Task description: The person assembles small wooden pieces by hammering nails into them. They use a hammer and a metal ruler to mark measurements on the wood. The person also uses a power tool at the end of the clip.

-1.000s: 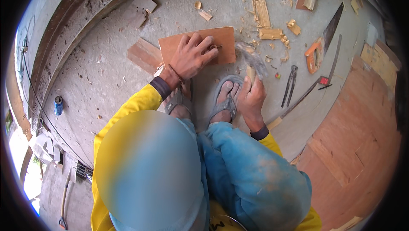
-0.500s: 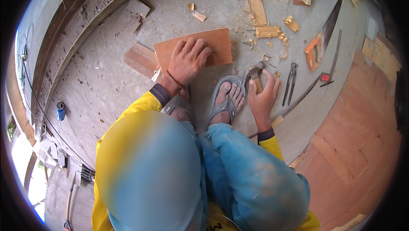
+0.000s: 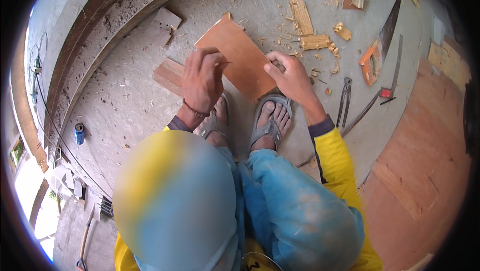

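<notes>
A reddish-brown rectangular plywood piece (image 3: pixel 239 53) is tilted in front of my feet, its near corner by my right foot. My right hand (image 3: pixel 296 83) pinches its right edge between thumb and fingers. My left hand (image 3: pixel 202 78) is closed over the board's left side, with a thin, dark nail-like piece (image 3: pixel 229 63) sticking out from its fingertips. Whether that piece touches the board I cannot tell. Behind my left hand a smaller brown wood offcut (image 3: pixel 168 75) lies on the floor.
A handsaw (image 3: pixel 372 61) with an orange handle, pincers (image 3: pixel 344 102) and a long dark metal bar (image 3: pixel 364 113) lie to the right. Wood scraps (image 3: pixel 315 42) and shavings are scattered ahead. A blue can (image 3: pixel 79 134) stands at left; a large plywood sheet (image 3: pixel 415 171) lies at right.
The plywood piece has turned and tilted. My right hand has moved from the hammer to the board's right edge; the hammer head no longer shows. My left hand has shifted left and down.
</notes>
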Demonstrator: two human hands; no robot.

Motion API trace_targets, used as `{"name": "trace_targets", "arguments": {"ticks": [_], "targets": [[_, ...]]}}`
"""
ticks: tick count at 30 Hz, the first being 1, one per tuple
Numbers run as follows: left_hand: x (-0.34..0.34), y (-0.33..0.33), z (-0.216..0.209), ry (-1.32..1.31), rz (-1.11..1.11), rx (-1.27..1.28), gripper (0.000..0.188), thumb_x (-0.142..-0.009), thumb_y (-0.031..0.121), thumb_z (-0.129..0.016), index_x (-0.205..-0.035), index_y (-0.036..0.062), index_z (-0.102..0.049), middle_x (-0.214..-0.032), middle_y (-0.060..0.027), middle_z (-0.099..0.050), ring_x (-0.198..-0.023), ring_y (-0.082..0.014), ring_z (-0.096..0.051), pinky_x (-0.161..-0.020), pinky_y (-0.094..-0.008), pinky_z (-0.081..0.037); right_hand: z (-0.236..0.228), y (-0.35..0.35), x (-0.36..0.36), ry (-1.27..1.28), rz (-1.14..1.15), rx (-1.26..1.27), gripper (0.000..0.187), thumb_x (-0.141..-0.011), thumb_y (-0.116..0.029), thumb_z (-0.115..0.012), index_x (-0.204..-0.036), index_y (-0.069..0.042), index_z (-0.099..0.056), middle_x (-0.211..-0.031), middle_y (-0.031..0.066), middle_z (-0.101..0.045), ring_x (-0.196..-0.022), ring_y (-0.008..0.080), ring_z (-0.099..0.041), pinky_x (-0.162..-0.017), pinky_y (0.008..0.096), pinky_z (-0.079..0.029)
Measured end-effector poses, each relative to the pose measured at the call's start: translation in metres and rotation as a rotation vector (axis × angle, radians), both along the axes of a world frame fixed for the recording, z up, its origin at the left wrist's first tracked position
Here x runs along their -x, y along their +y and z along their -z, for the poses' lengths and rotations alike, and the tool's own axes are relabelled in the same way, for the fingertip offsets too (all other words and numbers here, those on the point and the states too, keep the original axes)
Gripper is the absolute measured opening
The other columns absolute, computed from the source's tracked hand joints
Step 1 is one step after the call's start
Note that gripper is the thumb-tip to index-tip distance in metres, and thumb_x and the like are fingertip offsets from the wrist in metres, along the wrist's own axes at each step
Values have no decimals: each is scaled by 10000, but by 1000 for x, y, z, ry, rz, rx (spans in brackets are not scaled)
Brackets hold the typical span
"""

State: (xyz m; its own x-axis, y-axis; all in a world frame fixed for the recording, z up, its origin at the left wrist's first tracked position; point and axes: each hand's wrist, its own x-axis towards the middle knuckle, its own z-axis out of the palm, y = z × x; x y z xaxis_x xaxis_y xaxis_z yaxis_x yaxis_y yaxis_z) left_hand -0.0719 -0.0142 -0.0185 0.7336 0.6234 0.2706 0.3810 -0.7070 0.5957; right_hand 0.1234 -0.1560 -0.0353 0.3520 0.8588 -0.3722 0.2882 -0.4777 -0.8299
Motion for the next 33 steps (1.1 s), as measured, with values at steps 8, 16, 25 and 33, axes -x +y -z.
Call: {"name": "trace_targets", "arguments": {"ticks": [8,16,25,33], "targets": [[-13,-7,0,83,-102,124,80,-878,41,-690,-941,54,-642,-1022,-118,-648,-976,-331,-626,-816,-405,-513,12,-37,97,589,575,66,192,-984,-70,-622,-1119,42,-543,-918,115,-701,-703,148,-701,-570,255,-568],[-36,-19,34,117,42,61,137,-855,90,-698,-982,99,-645,-1245,-94,-633,-1055,-348,-607,-864,-439,-523,8,-7,110,803,508,301,221,-927,-77,-700,-1058,61,-588,-889,150,-704,-720,209,-727,-558,299,-541],[-33,-24,43,107,127,-76,115,-876,142,-625,-987,113,-618,-1333,-59,-580,-1216,-288,-550,-1096,-456,-427,-13,-25,27,-523,264,-130,268,-882,-113,-719,-1136,-79,-639,-1017,135,-657,-922,347,-657,-798,438,-518],[-43,-34,41,167,127,-33,177,-853,173,-682,-1022,133,-651,-1339,-77,-575,-1283,-287,-525,-1171,-520,-332,0,-11,28,-447,321,-78,347,-853,-115,-745,-1180,-103,-629,-1123,104,-590,-1098,338,-575,-927,446,-479]]}}
